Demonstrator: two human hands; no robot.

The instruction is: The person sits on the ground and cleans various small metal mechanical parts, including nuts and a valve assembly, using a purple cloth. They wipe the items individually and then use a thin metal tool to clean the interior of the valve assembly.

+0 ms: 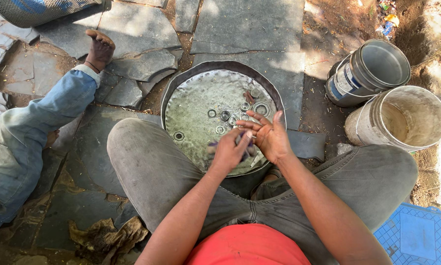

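Metal rings (pixel 261 109) lie in the liquid of the round pan (pixel 181 81), just beyond my two hands: my left hand (pixel 229 152) clenched on a small dark part (pixel 244 142), pressed against my open right hand (pixel 269 137).

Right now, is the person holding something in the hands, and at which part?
The left hand grips a small dark purplish thing, closed around its near end. The right hand is open, its palm against it. What it is cannot be told.
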